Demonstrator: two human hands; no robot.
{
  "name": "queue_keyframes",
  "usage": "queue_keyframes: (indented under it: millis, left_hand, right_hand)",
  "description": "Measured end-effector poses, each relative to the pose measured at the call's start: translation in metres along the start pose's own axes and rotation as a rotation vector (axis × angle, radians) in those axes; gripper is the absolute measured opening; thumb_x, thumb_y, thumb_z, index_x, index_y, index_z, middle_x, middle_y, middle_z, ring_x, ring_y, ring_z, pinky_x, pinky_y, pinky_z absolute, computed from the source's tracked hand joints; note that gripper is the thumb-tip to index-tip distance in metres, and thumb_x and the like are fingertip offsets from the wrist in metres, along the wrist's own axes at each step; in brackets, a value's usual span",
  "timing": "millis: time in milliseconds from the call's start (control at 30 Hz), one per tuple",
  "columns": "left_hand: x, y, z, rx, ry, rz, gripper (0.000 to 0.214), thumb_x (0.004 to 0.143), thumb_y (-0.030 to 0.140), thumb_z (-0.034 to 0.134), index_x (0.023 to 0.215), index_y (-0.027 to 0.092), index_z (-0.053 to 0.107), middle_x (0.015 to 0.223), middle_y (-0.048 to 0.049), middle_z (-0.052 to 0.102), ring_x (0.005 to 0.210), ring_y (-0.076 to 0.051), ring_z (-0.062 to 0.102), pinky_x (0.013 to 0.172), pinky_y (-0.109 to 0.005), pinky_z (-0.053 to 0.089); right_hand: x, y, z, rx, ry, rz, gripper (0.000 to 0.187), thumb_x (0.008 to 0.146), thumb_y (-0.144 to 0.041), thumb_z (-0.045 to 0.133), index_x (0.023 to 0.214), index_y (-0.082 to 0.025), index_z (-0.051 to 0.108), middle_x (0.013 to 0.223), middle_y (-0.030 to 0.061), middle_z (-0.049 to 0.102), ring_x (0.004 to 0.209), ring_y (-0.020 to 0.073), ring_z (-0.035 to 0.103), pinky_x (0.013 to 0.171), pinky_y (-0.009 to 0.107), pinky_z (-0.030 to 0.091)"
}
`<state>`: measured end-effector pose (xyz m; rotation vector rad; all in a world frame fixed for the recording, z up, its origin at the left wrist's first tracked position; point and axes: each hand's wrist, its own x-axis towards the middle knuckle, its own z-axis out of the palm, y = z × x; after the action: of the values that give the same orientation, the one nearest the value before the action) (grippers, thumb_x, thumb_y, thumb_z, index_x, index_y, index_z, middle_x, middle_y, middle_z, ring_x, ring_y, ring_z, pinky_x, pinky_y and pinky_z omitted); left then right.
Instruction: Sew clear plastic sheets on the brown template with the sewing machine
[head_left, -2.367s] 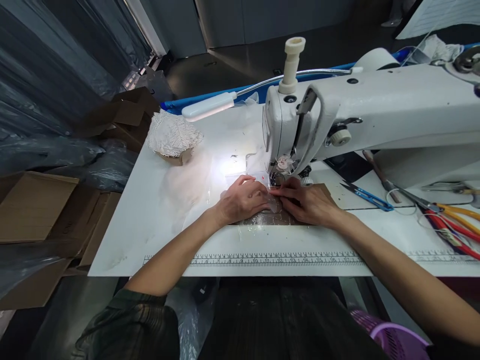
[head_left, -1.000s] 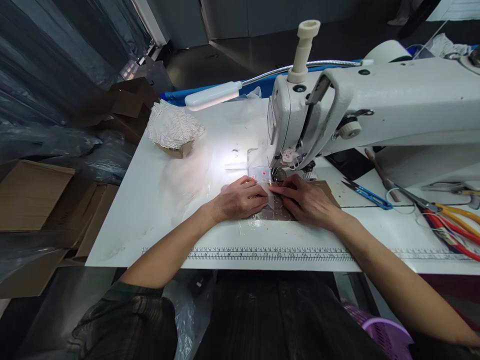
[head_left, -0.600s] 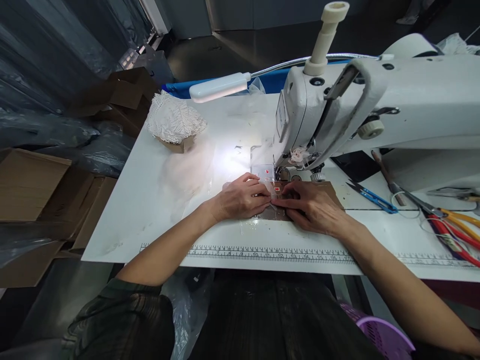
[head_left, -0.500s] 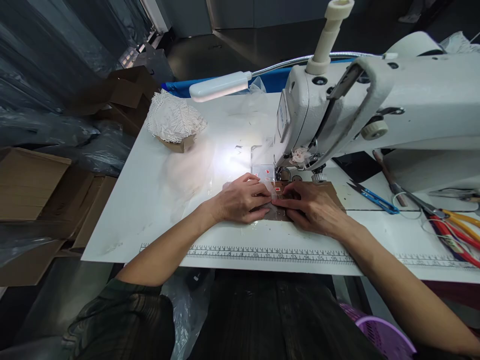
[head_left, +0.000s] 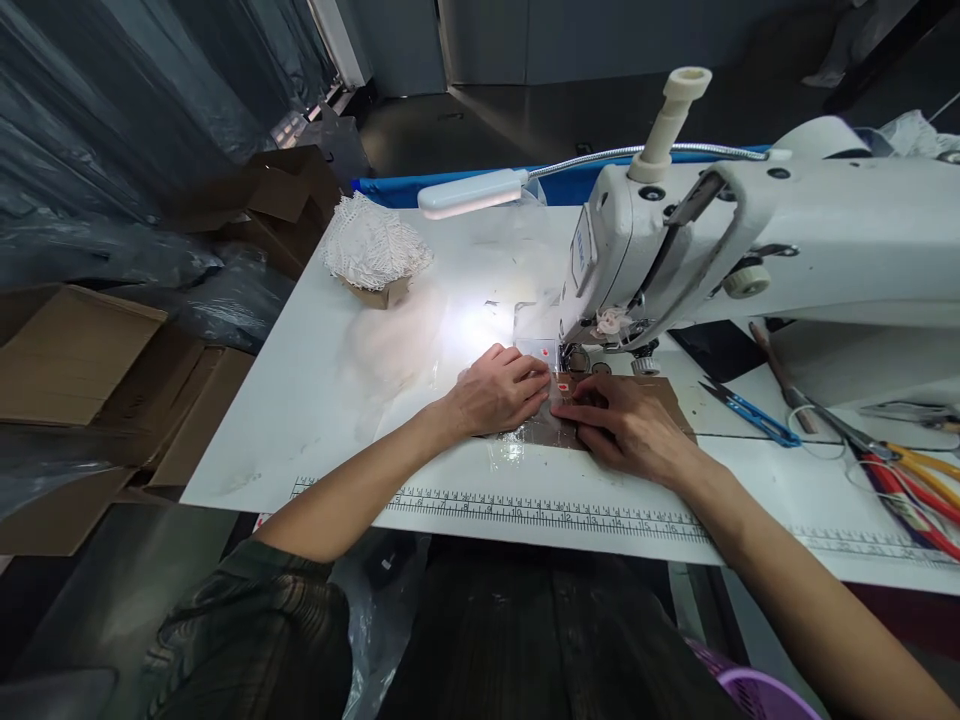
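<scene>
My left hand (head_left: 504, 390) lies over a thin translucent sheet (head_left: 517, 440) on the sewing machine bed, fingers stretched out and flat. Opposite it, my right hand (head_left: 634, 425) rests on a brown piece (head_left: 667, 400), its index finger extended to the sheet's edge and its other fingers bent and apart. Between the hands, small red marks (head_left: 564, 387) show near the presser foot (head_left: 568, 358). The white sewing machine (head_left: 615, 230) stands just beyond my fingertips. What lies under my left palm is hidden.
A pile of white lace (head_left: 375, 245) sits at the back left. A lamp (head_left: 472, 193) hangs above the table. To the right lie blue thread snips (head_left: 754, 412), orange-handled scissors (head_left: 922, 460) and a black piece (head_left: 720, 350). A printed ruler (head_left: 517, 510) runs along the front edge.
The camera view has shifted, so the scene sits lower and farther right. Both hands stay by the presser foot. Bright glare now shows on the sheet below my left hand.
</scene>
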<state>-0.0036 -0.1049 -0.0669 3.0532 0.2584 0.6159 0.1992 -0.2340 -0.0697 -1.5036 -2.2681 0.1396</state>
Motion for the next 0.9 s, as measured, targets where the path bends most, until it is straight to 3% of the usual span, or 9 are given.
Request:
queue_keyframes:
  millis: [467, 667, 900]
  left_hand:
    - [0.000, 0.005, -0.006, 0.063, -0.095, -0.011, 0.033, 0.100, 0.035, 0.040, 0.115, 0.014, 0.060, 0.119, -0.0104, 0.060, 0.085, -0.019, 0.054, 0.075, -0.035, 0.040]
    - [0.002, 0.015, -0.005, 0.083, -0.048, -0.142, 0.033, 0.099, 0.038, 0.041, 0.110, 0.016, 0.063, 0.120, -0.0090, 0.062, 0.090, -0.022, 0.056, 0.080, -0.039, 0.038]
    - [0.018, -0.009, 0.001, 0.020, -0.106, -0.039, 0.034, 0.099, 0.036, 0.040, 0.116, 0.019, 0.063, 0.128, -0.0070, 0.061, 0.095, -0.023, 0.057, 0.084, -0.041, 0.037]
  right_hand:
    - [-0.001, -0.002, 0.001, -0.012, -0.014, 0.010, 0.031, 0.089, -0.021, 0.053, 0.113, -0.029, 0.070, 0.112, 0.0112, 0.060, 0.100, 0.0247, 0.058, 0.083, 0.042, 0.051]
    - [0.000, -0.002, 0.000, -0.044, -0.023, -0.001, 0.034, 0.089, -0.021, 0.051, 0.119, -0.026, 0.067, 0.111, 0.0116, 0.060, 0.099, 0.0245, 0.058, 0.082, 0.041, 0.052]
    - [0.007, -0.005, 0.001, -0.141, 0.008, 0.083, 0.032, 0.091, -0.021, 0.047, 0.117, -0.022, 0.067, 0.107, 0.0126, 0.059, 0.089, 0.0220, 0.059, 0.071, 0.035, 0.052]
